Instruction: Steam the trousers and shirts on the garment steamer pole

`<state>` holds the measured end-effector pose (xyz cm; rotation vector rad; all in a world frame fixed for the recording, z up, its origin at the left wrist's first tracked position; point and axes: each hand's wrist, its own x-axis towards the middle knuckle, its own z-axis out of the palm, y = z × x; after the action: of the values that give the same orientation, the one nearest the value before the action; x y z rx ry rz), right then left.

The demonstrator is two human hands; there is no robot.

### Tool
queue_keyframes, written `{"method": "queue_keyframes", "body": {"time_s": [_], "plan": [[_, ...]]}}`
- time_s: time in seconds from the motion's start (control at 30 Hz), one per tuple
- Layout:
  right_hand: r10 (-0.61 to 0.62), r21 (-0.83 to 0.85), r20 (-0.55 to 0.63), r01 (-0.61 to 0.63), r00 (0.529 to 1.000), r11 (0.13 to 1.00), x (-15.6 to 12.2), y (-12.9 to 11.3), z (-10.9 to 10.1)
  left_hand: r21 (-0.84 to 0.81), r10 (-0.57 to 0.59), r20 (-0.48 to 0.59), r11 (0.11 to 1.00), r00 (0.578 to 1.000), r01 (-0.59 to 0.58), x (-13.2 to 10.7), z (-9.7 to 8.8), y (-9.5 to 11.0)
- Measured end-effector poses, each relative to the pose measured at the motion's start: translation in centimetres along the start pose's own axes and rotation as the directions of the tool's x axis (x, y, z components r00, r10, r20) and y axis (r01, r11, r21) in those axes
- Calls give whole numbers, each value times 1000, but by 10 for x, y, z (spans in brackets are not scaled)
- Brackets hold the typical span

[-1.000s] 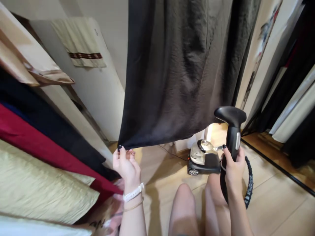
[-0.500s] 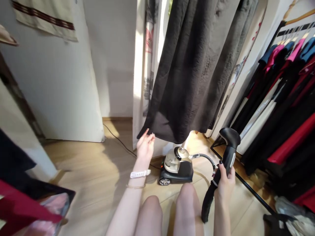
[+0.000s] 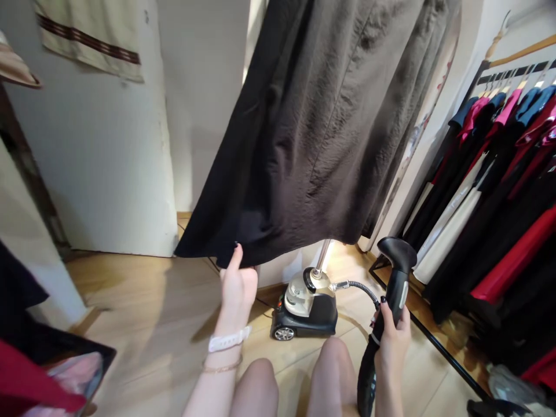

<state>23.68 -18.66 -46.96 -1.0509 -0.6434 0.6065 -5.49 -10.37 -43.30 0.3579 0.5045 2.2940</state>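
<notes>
Left fingers: my left hand (image 3: 237, 289) is raised, its fingers (image 3: 236, 258) close together and upright, the tips against the hem of the dark crinkled garment (image 3: 313, 139); I can't tell whether they pinch it.

Right fingers: wrapped around the black grip of the garment steamer wand (image 3: 393, 295) in my right hand (image 3: 393, 344), its wide head (image 3: 397, 253) tilted up beside the garment's lower edge, not touching it.

Garment: it hangs in front of me, its hem just above my left fingers and its folds falling from above the view.

Steamer: the base unit (image 3: 306, 304), black and champagne on small wheels, sits on the floor beyond my left hand, a pole (image 3: 322, 258) rising behind the garment and a hose (image 3: 360, 285) curving toward the wand.

Floor: pale wood planks (image 3: 139, 301) run beneath my bare knees (image 3: 256, 388).

Room: a white door (image 3: 91, 168) with a striped towel (image 3: 87, 40) stands to my left; to my right, black, red and white clothes (image 3: 490, 220) hang on a rack (image 3: 516, 63).
</notes>
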Motion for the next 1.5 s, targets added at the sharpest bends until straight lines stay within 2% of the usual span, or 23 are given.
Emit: {"method": "queue_keyframes", "body": {"time_s": [0.07, 0.13, 0.23, 0.3, 0.37, 0.47, 0.6, 0.73, 0.87, 1.03, 1.1, 1.13, 1.27, 1.33, 1.43, 1.47, 1.5], "plan": [[-24, -49, 3, 24, 1000, 999, 0, 0, 2, -105, 49, 12, 993, 999, -47, 0, 0, 20], [-73, -130, 52, 79, 996, 988, 4, -4, 9, -143, 74, 50, 988, 996, -67, 0, -2, 40], [-238, -263, 192, 284, 952, 922, 21, -26, 32, -157, 89, 40, 984, 995, -82, 3, -4, 65], [-379, -277, 302, 461, 875, 843, 42, -49, 54, -186, 93, -7, 978, 996, -93, 7, -4, 79], [-492, -229, 399, 604, 774, 764, 68, -77, 81, -213, 111, -68, 969, 992, -123, 11, -3, 91], [-625, -184, 465, 758, 628, 625, 105, -123, 122, -202, 186, -85, 959, 979, -200, 16, -3, 108], [-712, -164, 550, 892, 437, 421, 135, -182, 173, -158, 262, -3, 953, 965, -259, 20, -9, 126], [-764, -167, 598, 970, 243, 177, 144, -228, 216, -101, 314, 23, 945, 949, -311, 20, -18, 138], [-745, -188, 657, 982, 115, -14, 142, -246, 241, -63, 374, 32, 926, 927, -371, 14, -22, 145], [-621, -108, 783, 975, -35, -192, 132, -238, 246, -88, 369, 68, 928, 927, -363, 6, -20, 149], [-584, -93, 809, 966, -68, -241, 132, -236, 248, -106, 336, 71, 939, 939, -327, 3, -18, 151], [-596, -106, 801, 963, -64, -247, 133, -236, 250, -119, 316, 70, 944, 946, -307, 2, -17, 152], [-682, -181, 731, 967, 10, -180, 139, -228, 254, -212, 269, -8, 941, 963, -265, -1, -15, 155], [-612, -133, 791, 973, -10, -188, 139, -219, 252, -258, 257, -43, 931, 966, -259, -1, -15, 155], [-457, -19, 886, 977, -82, -213, 135, -204, 250, -278, 257, -42, 925, 966, -258, 0, -16, 155], [-452, -14, 889, 980, -79, -200, 133, -200, 251, -276, 259, -35, 926, 965, -258, 0, -17, 156], [-480, -34, 876, 984, -54, -173, 131, -196, 253, -272, 256, -32, 928, 966, -255, -1, -16, 157]]}}
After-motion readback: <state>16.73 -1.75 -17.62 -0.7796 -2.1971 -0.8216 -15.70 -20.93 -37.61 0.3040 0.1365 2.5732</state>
